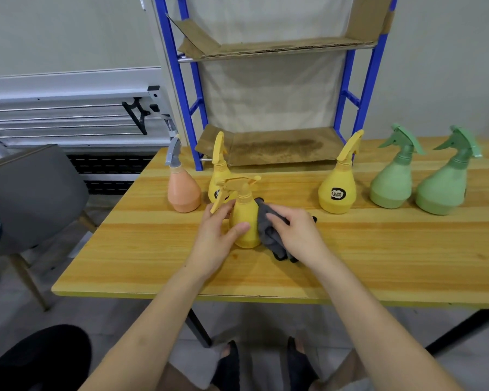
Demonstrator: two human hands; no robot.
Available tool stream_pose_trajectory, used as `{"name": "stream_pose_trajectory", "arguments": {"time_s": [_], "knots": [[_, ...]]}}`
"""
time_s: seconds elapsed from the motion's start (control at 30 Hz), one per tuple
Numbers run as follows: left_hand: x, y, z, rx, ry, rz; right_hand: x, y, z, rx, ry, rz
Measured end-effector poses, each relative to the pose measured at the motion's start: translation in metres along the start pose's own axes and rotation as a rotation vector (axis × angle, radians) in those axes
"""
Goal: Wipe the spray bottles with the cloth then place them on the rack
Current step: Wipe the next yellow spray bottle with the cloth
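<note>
A yellow spray bottle (244,218) stands on the wooden table (378,255) in front of me. My left hand (216,238) grips its left side, thumb across the front. My right hand (297,235) presses a grey cloth (268,230) against the bottle's right side. Behind it stand an orange bottle with a grey trigger (182,187) and a second yellow bottle (219,176). To the right are a third yellow bottle (338,184) and two green bottles (391,179) (442,184). The blue rack (362,88) with cardboard-lined shelves stands at the table's back.
A grey chair (31,193) sits left of the table. A folded metal drying frame (68,117) leans on the wall behind it. My feet in black sandals (229,365) show under the table's near edge. The rack's lower shelf (280,148) holds only cardboard.
</note>
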State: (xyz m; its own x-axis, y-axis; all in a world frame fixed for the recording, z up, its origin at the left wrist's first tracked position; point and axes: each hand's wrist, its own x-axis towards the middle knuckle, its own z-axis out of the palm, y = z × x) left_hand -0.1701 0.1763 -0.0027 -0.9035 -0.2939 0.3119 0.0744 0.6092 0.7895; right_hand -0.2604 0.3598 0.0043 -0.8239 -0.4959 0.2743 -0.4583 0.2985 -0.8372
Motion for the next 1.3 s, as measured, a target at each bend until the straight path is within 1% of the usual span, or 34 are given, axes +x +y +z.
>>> {"name": "stream_pose_trajectory", "arguments": {"time_s": [0.1,0.17,0.23,0.33,0.43,0.5,0.57,0.63,0.73,0.87,0.97,1.1,1.2,1.3], "knots": [[0.005,0.001,0.002,0.033,0.003,0.030,0.009,-0.020,-0.001,0.133,0.034,-0.016],[0.007,0.004,0.002,0.001,0.000,0.015,0.011,-0.026,-0.001,0.155,0.032,-0.011],[0.008,0.004,0.002,-0.023,-0.008,0.026,0.007,-0.018,0.000,0.117,0.029,-0.018],[0.010,-0.001,-0.001,-0.022,-0.037,0.032,-0.004,0.006,0.001,0.013,0.036,0.027],[0.014,-0.006,-0.005,0.050,-0.089,0.015,-0.012,0.018,0.000,-0.151,0.037,0.057],[0.015,-0.003,-0.007,0.077,-0.074,-0.006,-0.012,0.017,0.000,-0.184,0.033,0.059],[0.015,0.006,-0.007,0.055,-0.029,-0.055,-0.008,0.013,0.000,-0.163,0.045,0.058],[0.019,0.013,-0.006,0.082,-0.006,-0.075,-0.002,0.004,0.001,-0.098,0.073,0.044],[0.024,0.016,-0.002,0.152,0.009,-0.044,0.008,-0.014,0.003,0.030,0.069,0.010],[0.029,0.016,-0.004,0.179,-0.004,-0.034,0.009,-0.015,0.007,0.061,0.058,0.009],[0.027,0.015,-0.007,0.163,-0.026,-0.036,-0.003,0.005,0.008,-0.066,0.044,0.067],[0.024,0.016,-0.010,0.141,-0.048,-0.050,-0.024,0.017,0.008,-0.371,-0.025,0.087],[0.019,0.019,-0.012,0.108,-0.034,-0.048,-0.036,0.009,0.010,-0.598,-0.091,0.041],[0.015,0.023,-0.013,0.053,-0.001,-0.068,-0.044,0.008,0.015,-0.684,-0.095,-0.017]]}}
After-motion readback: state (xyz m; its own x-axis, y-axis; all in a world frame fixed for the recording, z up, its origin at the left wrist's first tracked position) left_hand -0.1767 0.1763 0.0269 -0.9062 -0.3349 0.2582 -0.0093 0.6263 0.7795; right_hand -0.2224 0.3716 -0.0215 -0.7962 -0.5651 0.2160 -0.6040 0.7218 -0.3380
